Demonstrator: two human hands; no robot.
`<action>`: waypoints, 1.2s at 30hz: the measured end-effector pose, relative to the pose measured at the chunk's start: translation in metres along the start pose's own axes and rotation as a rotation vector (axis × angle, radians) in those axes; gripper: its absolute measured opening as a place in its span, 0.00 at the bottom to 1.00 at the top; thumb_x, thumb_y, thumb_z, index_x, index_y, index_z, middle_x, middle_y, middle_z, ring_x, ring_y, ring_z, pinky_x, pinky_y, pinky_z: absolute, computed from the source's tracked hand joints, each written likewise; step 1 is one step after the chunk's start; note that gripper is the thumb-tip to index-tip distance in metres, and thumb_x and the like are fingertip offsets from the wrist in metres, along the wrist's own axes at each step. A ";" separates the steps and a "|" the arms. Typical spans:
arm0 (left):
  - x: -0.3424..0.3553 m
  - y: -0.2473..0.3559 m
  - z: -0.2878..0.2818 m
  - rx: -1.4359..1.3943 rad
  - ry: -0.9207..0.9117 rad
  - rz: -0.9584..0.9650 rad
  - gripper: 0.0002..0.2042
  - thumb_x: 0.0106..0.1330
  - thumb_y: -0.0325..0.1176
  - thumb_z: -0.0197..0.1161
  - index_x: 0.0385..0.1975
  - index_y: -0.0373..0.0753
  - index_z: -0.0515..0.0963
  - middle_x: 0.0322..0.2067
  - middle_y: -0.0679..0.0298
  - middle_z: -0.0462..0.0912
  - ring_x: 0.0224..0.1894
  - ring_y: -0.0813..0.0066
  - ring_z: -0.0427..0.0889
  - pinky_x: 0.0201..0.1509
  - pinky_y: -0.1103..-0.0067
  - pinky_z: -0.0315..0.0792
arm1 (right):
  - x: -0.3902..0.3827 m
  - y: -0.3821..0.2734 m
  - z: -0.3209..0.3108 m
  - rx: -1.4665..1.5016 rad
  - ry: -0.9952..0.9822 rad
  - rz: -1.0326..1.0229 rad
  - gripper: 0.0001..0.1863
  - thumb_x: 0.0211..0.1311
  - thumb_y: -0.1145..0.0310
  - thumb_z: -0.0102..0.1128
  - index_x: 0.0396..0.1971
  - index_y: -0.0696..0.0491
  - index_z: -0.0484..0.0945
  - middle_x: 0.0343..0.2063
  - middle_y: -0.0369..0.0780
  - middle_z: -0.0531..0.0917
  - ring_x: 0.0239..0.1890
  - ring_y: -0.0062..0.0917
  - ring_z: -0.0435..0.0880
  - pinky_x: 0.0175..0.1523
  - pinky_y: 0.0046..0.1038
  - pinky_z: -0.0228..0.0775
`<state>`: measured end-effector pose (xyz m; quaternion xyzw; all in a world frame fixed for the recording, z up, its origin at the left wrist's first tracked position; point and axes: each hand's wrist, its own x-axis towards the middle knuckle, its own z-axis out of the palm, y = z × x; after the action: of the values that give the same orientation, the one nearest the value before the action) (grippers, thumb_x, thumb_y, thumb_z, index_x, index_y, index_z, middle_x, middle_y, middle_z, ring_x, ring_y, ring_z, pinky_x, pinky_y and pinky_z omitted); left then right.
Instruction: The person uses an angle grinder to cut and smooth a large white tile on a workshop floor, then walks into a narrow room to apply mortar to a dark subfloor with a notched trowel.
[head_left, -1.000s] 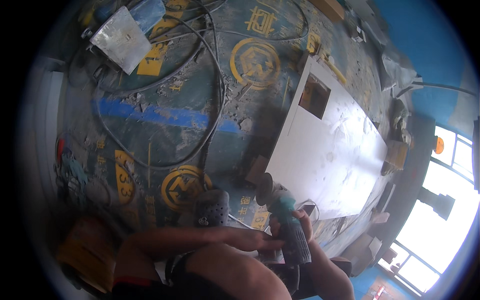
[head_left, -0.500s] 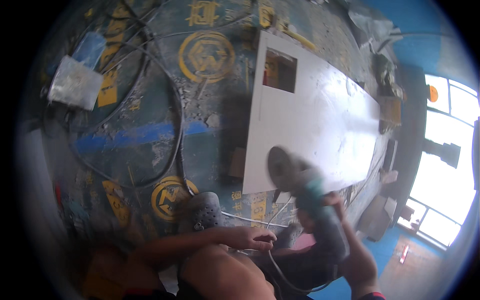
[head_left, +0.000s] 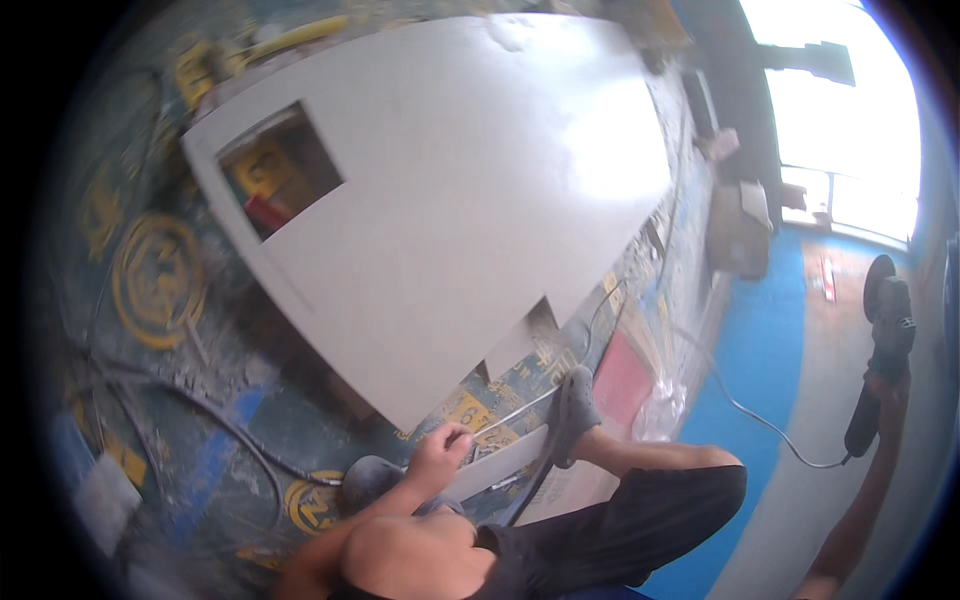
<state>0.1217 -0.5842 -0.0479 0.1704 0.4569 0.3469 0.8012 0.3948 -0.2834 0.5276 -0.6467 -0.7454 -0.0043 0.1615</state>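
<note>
My right hand (head_left: 884,388), far out on the right, grips an angle grinder (head_left: 890,325) by its dark handle. The grinder is held upright, its round disc (head_left: 879,284) at the top and its grey cord (head_left: 745,408) trailing from the lower end. My left hand (head_left: 438,462) is above my knees with its fingers curled in; what they hold, if anything, is hidden. Just beyond it lies a large white board (head_left: 450,200) with a rectangular cut-out (head_left: 280,170) at its left and a notch (head_left: 520,340) in its near right edge.
Dusty green sheeting with yellow markings covers the floor, with black cables (head_left: 200,405) and a pale box (head_left: 108,500) at the left. My feet in grey clogs (head_left: 574,415) are at the board's near edge. A cardboard box (head_left: 740,230) and a bright window (head_left: 850,110) are at the right.
The angle grinder has moved in my right hand from above the board out to the far right. The view has turned, so the board appears larger and farther left. My left hand's fingers are now more curled.
</note>
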 end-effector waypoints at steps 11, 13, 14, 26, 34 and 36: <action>-0.037 0.054 -0.087 -0.159 0.237 -0.173 0.14 0.76 0.40 0.55 0.35 0.36 0.80 0.32 0.63 0.84 0.34 0.78 0.83 0.40 0.79 0.77 | -0.181 0.172 0.030 0.135 -0.053 0.424 0.35 0.49 0.59 0.74 0.57 0.59 0.73 0.47 0.42 0.82 0.50 0.29 0.82 0.57 0.33 0.74; -0.039 0.065 -0.095 -0.239 0.376 -0.084 0.13 0.77 0.40 0.54 0.41 0.36 0.77 0.35 0.62 0.83 0.36 0.74 0.83 0.43 0.78 0.77 | -0.212 0.178 0.100 0.262 -0.214 0.524 0.40 0.46 0.55 0.76 0.58 0.59 0.72 0.48 0.42 0.82 0.48 0.29 0.83 0.54 0.35 0.76; -0.036 0.071 -0.095 -0.248 0.422 -0.047 0.13 0.77 0.41 0.54 0.44 0.36 0.76 0.37 0.61 0.83 0.38 0.72 0.83 0.46 0.77 0.76 | -0.237 0.200 0.124 0.328 -0.253 0.501 0.43 0.41 0.60 0.77 0.60 0.58 0.70 0.48 0.42 0.82 0.47 0.30 0.83 0.52 0.35 0.77; -0.003 0.064 -0.061 -0.693 0.346 0.036 0.30 0.78 0.52 0.49 0.69 0.35 0.61 0.65 0.54 0.70 0.68 0.56 0.69 0.70 0.59 0.63 | -0.319 0.092 0.397 0.587 -0.962 0.220 0.41 0.38 0.67 0.73 0.59 0.57 0.71 0.44 0.51 0.83 0.50 0.42 0.84 0.57 0.38 0.74; 0.008 0.054 -0.043 -0.644 0.547 0.174 0.29 0.79 0.52 0.46 0.70 0.36 0.60 0.67 0.57 0.68 0.69 0.59 0.67 0.72 0.60 0.63 | -0.335 0.086 0.412 0.598 -1.012 -0.063 0.42 0.39 0.59 0.77 0.58 0.57 0.71 0.46 0.52 0.82 0.50 0.51 0.82 0.54 0.44 0.75; -0.003 0.075 -0.026 -0.631 0.542 0.148 0.29 0.80 0.51 0.45 0.70 0.36 0.60 0.67 0.57 0.68 0.69 0.59 0.68 0.72 0.60 0.63 | -0.330 0.090 0.404 0.597 -1.022 -0.095 0.43 0.39 0.59 0.78 0.58 0.57 0.71 0.45 0.51 0.82 0.49 0.51 0.82 0.53 0.44 0.75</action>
<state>0.0692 -0.5348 -0.0157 -0.1484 0.5089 0.5587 0.6378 0.4236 -0.4995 0.0450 -0.4595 -0.7258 0.5101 -0.0435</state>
